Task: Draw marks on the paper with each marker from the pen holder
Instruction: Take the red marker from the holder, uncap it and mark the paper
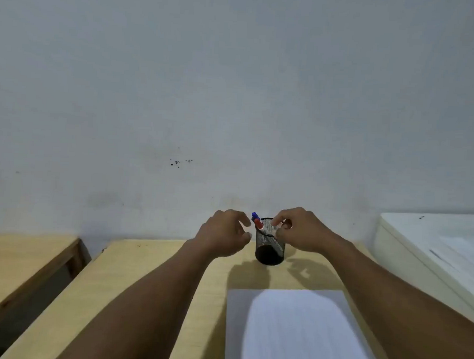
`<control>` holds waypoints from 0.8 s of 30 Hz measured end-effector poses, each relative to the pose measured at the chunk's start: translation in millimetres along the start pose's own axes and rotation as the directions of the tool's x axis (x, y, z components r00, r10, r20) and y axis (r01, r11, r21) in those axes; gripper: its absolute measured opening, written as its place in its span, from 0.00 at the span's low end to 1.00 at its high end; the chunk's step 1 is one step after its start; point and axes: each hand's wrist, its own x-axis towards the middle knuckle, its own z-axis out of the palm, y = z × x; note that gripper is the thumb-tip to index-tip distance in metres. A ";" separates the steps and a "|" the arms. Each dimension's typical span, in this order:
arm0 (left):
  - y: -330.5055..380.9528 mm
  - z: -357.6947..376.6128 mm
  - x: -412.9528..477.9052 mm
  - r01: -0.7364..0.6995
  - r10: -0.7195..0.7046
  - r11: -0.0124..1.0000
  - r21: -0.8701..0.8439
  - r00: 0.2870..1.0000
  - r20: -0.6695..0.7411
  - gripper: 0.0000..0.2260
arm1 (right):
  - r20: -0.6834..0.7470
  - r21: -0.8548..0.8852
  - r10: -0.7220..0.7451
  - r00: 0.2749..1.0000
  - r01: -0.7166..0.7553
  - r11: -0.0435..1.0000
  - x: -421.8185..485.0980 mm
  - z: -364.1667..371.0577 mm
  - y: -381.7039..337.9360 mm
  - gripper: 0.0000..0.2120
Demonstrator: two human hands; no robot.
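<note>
A black mesh pen holder (pixel 270 247) stands on the wooden table (pixel 148 279) near the wall. A blue-capped marker (pixel 255 215) and a red-capped marker (pixel 258 224) lean out of its left side. My left hand (pixel 223 233) hovers just left of the holder with curled, spread fingers and holds nothing. My right hand (pixel 300 230) is at the holder's right rim, its fingertips pinched together over the mouth. I cannot make out whether they grip a marker. A white sheet of paper (pixel 293 333) lies on the table between my forearms, closer to me.
A white cabinet or box (pixel 432 252) stands close on the right of the table. A second wooden table (pixel 20 258) sits to the left across a dark gap. A plain grey wall runs right behind the holder.
</note>
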 end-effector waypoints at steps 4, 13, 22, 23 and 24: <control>-7.2 26.1 29.3 -0.050 0.056 0.995 0.084 0.997 -0.061 0.11 | -0.026 -0.030 0.030 0.999 -0.031 0.999 35.8 10.0 26.5 0.08; -18.7 49.3 72.2 -0.091 0.112 0.984 0.151 0.984 -0.136 0.09 | -0.063 -0.012 0.027 0.998 -0.028 1.000 72.0 24.1 52.3 0.07; -17.2 48.9 74.2 -0.121 0.130 0.990 0.077 0.982 -0.138 0.05 | -0.063 -0.002 0.030 0.998 -0.030 1.000 66.0 25.4 50.4 0.07; -16.5 47.8 73.1 -0.122 0.131 0.990 0.070 0.981 -0.141 0.05 | -0.062 -0.002 0.026 0.998 -0.026 1.000 64.2 24.9 49.3 0.07; -15.1 46.2 71.5 -0.117 0.123 0.992 0.056 0.982 -0.140 0.05 | -0.062 -0.007 0.025 0.998 -0.026 1.000 61.6 23.8 46.8 0.07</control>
